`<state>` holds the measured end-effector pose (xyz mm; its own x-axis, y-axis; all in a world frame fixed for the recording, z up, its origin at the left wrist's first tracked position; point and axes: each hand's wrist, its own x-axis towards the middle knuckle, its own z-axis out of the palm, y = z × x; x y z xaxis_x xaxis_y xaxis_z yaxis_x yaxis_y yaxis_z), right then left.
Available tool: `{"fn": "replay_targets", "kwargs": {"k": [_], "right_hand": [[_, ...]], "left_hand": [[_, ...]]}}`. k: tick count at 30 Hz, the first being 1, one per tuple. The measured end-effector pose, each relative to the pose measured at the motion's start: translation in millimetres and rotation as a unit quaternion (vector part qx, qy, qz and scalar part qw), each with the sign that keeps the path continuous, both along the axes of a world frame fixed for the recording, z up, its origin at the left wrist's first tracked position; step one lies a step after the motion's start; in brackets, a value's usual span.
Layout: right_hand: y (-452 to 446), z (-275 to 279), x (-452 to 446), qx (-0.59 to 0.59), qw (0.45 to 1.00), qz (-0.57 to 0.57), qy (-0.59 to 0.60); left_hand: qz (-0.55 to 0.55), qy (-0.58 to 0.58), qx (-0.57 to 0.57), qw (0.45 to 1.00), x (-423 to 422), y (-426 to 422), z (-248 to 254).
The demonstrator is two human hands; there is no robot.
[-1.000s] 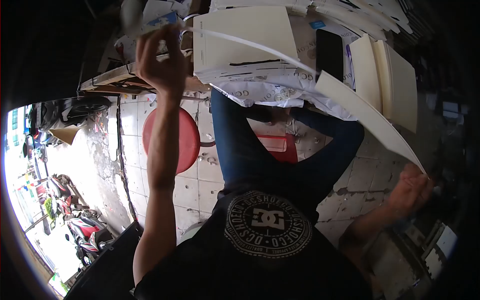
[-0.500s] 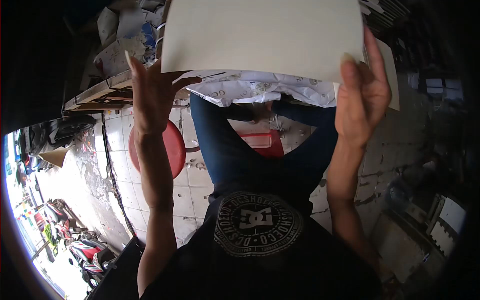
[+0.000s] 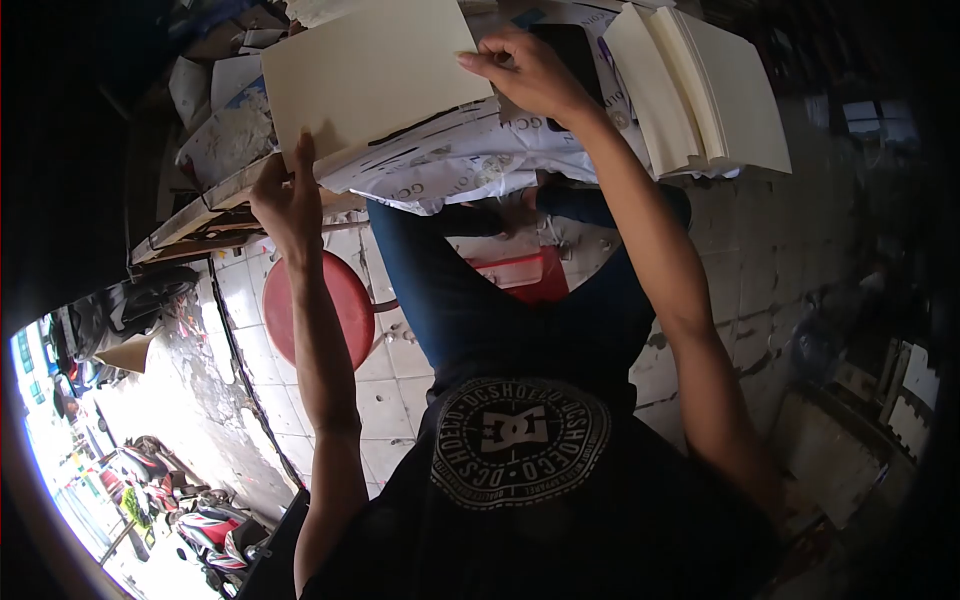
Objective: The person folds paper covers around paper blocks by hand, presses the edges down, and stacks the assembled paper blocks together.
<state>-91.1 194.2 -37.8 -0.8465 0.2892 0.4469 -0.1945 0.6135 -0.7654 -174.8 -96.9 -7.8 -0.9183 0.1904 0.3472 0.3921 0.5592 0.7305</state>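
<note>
Cream sheet (image 3: 375, 80) and right hand (image 3: 535, 78) have shifted toward the table's (image 3: 195, 217) left edge. Sheet lies near the front-left corner. Left hand (image 3: 290, 205) clamps it, thumb uppermost; right thumb overlaps its right edge, clamping indeterminable. Apparent step: alignment; next move likely requires squaring edges.

Daylight flooding in at lower left, white glare around the motorcycle (image 3: 212, 528), dim right side, soft shadow on the cream paper sheet (image 3: 375, 75), blackened corners, fisheye-bent edges
</note>
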Motion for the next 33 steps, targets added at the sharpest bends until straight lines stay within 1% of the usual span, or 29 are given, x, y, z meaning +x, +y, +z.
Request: {"fn": "replay_targets", "kwargs": {"k": [3, 6, 9, 12, 18, 21, 24, 27, 30, 33], "right_hand": [[7.1, -6.0, -3.1, 0.046, 0.998, 0.010, -0.036], [10.3, -9.6, -3.7, 0.061, 0.998, 0.013, -0.029], [10.5, -13.8, -3.4, 0.042, 0.997, 0.020, -0.057], [8.8, -17.0, -3.4, 0.015, 0.999, 0.017, -0.039], [8.1, -20.0, -2.9, 0.017, 0.999, 0.011, -0.047], [9.1, -20.0, -2.3, 0.037, 0.998, 0.012, -0.047], [9.6, -21.9, -2.5, 0.059, 0.998, 0.006, -0.028], [9.6, -23.2, -0.2, 0.049, 0.997, 0.003, -0.066], [7.2, -25.4, -1.4, 0.075, 0.994, -0.058, 0.050], [10.8, -23.4, 11.6, 0.184, 0.981, -0.017, 0.055]], "left_hand": [[0.001, -0.003, -0.012, 1.000, -3.1, -1.5, -10.6], [0.011, 0.009, -0.020, 1.000, -5.1, -0.1, -17.3], [0.010, -0.001, -0.022, 1.000, -6.6, 0.4, -19.1], [-0.003, -0.028, -0.011, 1.000, -6.5, 0.7, -16.6], [-0.001, -0.012, -0.009, 1.000, -4.3, 2.5, -15.5], [-0.005, -0.034, -0.029, 0.999, -5.2, 0.1, -15.0], [0.001, -0.034, -0.022, 0.999, -5.1, 0.6, -16.3], [0.002, -0.030, -0.013, 0.999, -3.1, 1.3, -16.2], [0.001, -0.022, 0.015, 1.000, -1.3, 3.6, -16.8], [0.001, -0.017, -0.010, 1.000, -3.4, 0.8, -18.0]]}}
